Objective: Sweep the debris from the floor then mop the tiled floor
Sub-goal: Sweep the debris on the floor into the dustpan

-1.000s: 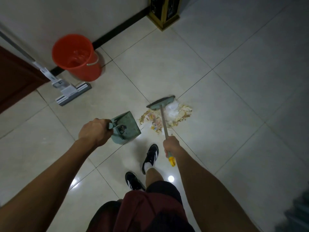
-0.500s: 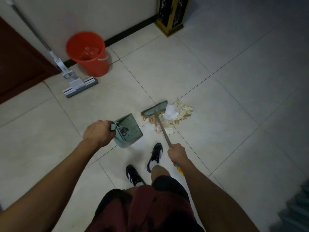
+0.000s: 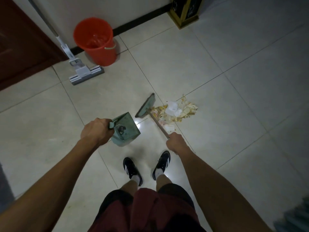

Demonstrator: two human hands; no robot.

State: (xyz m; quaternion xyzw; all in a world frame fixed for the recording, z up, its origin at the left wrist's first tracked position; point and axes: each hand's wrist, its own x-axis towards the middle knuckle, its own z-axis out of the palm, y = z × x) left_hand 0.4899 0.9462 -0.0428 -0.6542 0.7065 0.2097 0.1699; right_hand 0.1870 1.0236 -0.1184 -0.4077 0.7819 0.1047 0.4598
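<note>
Right hand (image 3: 175, 142) grips the wooden-handled green broom (image 3: 145, 106); yellow-white debris pile (image 3: 175, 111) lies right of its head, opposite the green plastic dustpan (image 3: 126, 128) gripped by the left hand (image 3: 96, 131).

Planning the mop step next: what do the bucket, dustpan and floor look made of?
Bucket: likely plastic, uniform orange-red with a smooth moulded rim.
Dustpan: probably plastic, dull green, scuffed, with a moulded comb edge.
Floor: glazed tile, pale and glossy; grout lines and light reflections show it.
</note>
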